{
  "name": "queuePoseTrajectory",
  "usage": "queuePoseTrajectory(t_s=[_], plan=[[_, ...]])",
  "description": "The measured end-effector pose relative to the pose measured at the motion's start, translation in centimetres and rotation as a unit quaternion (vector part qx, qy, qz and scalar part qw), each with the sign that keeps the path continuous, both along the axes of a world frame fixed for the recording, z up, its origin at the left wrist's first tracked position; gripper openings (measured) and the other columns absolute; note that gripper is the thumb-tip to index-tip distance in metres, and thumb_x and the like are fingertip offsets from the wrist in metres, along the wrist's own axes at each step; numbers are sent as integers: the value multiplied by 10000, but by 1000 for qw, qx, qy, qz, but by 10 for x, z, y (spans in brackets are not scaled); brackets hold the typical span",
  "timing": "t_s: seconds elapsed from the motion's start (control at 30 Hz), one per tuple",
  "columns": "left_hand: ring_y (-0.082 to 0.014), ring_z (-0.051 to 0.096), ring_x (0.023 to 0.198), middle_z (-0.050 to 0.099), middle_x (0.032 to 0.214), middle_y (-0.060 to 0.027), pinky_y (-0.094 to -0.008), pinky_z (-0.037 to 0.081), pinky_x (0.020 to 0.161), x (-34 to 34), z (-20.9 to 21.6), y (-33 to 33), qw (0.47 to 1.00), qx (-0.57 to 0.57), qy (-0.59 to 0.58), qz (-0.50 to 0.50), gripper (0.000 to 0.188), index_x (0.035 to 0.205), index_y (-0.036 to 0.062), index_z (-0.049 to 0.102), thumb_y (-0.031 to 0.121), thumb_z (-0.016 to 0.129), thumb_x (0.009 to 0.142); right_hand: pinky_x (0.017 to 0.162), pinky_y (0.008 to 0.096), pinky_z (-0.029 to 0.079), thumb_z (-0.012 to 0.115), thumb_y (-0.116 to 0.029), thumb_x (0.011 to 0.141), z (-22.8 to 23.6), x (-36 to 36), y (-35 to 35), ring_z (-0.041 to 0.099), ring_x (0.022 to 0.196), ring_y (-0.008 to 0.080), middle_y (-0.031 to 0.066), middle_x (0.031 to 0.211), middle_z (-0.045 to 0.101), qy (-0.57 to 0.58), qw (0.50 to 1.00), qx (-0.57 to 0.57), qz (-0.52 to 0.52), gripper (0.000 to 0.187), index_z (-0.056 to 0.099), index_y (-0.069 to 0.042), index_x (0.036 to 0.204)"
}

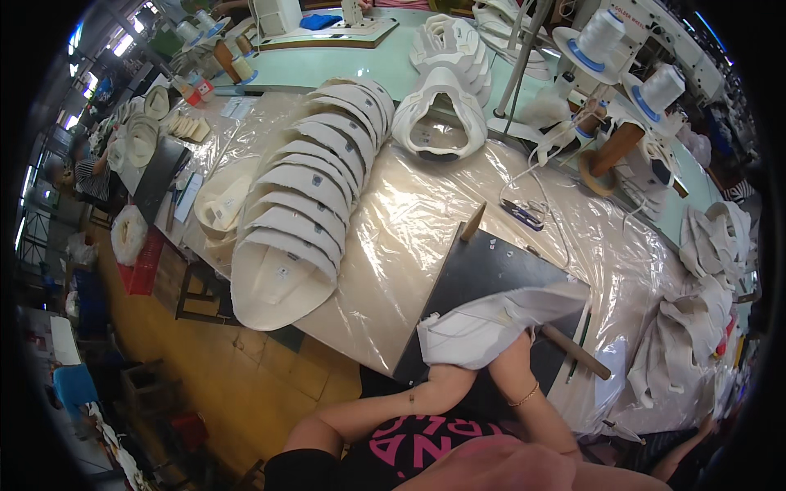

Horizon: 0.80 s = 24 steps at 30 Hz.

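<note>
Fingers of the left hand and right hand are hidden by the white shoe upper; their degree of opening cannot be told. The upper partly conceals the black board beneath it on the worktop.

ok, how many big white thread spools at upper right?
2 visible: the upper spool, and the lower spool farther right. Others may be hidden.
</note>
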<state>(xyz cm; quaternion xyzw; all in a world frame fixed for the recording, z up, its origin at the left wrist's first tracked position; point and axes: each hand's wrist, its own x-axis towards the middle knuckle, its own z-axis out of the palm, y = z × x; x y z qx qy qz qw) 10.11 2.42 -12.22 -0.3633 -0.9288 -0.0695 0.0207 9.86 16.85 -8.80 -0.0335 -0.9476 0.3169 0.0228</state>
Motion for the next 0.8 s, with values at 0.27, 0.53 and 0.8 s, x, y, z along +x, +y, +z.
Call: queuePoseTrajectory(t_s=[0.27, 0.53, 0.8], plan=[[-302, 616, 1148, 623, 1279, -136, -492, 486, 930, -12, 3, 19, 978, -26, -202, 47, 569, 1304, 114, 611, 445, 642, 841, 891, 490, 487, 626, -114, 775, 28, -28, 16, 579, 1057, 408, 205, 1124, 643, -2, 982, 112, 154, 368, 665, -6, 1125], [-416, 469, 1300, 534, 1396, -164, -645, 298, 1087, -16, -5, 19, 996, 16, 52, 69, 626, 1414, 138, 520, 470, 568, 885, 983, 487, 438, 642, -66, 752, 11, 0, 29, 586, 1105, 414, 210, 1125, 662, 71, 995, 49, 50, 357, 666, -4, 1102], [-360, 467, 1277, 453, 1473, -175, -607, 304, 1071, -12, 6, 6, 987, 148, 17, 54, 571, 1447, 64, 458, 255, 525, 913, 941, 470, 445, 640, -139, 821, 0, 17, 0, 615, 1042, 370, 167, 1108, 679, 109, 993, -18, -35, 323, 679, -31, 1123]])
